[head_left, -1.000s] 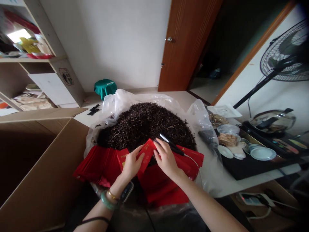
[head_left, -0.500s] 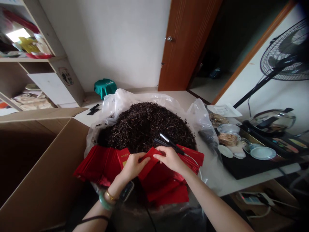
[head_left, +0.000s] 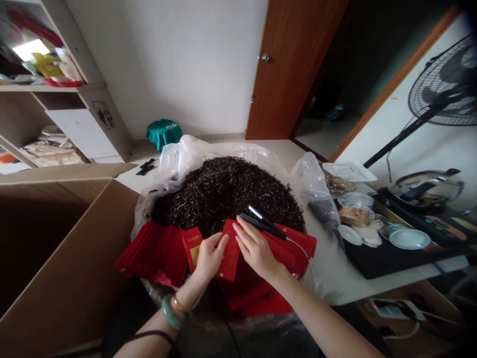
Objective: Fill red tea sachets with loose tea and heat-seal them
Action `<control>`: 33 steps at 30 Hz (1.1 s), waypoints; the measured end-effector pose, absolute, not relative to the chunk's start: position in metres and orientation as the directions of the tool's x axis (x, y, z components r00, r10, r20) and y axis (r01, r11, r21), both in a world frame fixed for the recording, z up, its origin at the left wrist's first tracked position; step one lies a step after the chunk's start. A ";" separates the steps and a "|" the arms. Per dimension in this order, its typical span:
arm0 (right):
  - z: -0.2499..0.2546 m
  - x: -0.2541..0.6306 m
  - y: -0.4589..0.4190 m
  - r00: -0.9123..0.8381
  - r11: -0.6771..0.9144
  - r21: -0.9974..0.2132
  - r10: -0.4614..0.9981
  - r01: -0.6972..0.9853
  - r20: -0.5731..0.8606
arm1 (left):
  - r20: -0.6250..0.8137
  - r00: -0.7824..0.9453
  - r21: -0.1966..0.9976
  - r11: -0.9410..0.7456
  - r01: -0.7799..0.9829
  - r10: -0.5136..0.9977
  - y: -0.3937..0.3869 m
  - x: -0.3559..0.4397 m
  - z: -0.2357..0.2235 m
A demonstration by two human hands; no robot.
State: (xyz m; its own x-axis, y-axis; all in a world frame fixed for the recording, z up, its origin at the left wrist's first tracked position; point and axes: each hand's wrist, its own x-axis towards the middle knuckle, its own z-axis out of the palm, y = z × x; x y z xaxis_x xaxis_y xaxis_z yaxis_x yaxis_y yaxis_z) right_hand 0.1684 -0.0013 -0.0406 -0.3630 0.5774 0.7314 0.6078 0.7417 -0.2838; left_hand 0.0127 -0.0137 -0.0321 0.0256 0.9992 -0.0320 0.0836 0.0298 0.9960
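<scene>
My left hand pinches the left edge of a slim red packet between thumb and fingers. My right hand lies along the packet's right edge, fingers stretched out and close together. Just beyond that hand, a black hair straightener with its plates apart and a pale cord rests by a heap of dark dried tea leaves. A stack of red packets fans out to the left, with one gold-printed packet beside it. Further red packets lie under my hands.
Clear plastic sheeting surrounds the leaves. An open cardboard box stands at the left. At the right are a black tray with small dishes, a glass pot and a standing fan. A green-covered stool is behind.
The packet has turned more upright, with its printed face towards me. My right hand's fingers have gone from pinching its top to lying stretched along its side.
</scene>
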 end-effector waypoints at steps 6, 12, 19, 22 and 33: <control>-0.036 0.167 -0.004 -0.258 0.687 -0.392 0.642 0.612 0.722 | 0.066 0.052 0.976 -0.076 0.203 0.996 -0.017 0.011 -0.034; -0.030 0.166 -0.005 -0.271 0.715 -0.320 0.579 0.621 0.769 | 0.081 0.033 0.972 -0.086 0.218 0.996 -0.017 0.012 -0.034; -0.037 0.169 -0.002 -0.331 0.755 -0.275 0.542 0.596 0.772 | 0.003 0.021 0.994 -0.006 0.112 1.000 -0.015 0.012 -0.034; -0.039 0.170 -0.001 -0.332 0.753 -0.288 0.553 0.592 0.764 | 0.019 0.029 0.992 -0.023 0.123 0.999 -0.015 0.012 -0.032; -0.024 0.169 -0.009 -0.197 0.660 -0.354 0.609 0.663 0.768 | 0.291 0.198 0.821 -0.351 0.451 0.936 -0.010 -0.001 -0.032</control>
State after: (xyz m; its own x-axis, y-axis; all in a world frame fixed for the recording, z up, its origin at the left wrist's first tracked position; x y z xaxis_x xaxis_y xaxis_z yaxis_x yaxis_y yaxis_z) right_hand 0.1689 -0.0087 -0.0236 -0.1969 0.6093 0.7681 0.6626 0.6602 -0.3538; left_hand -0.0013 -0.0103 -0.0322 0.1976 0.9360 0.2913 0.4507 -0.3506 0.8210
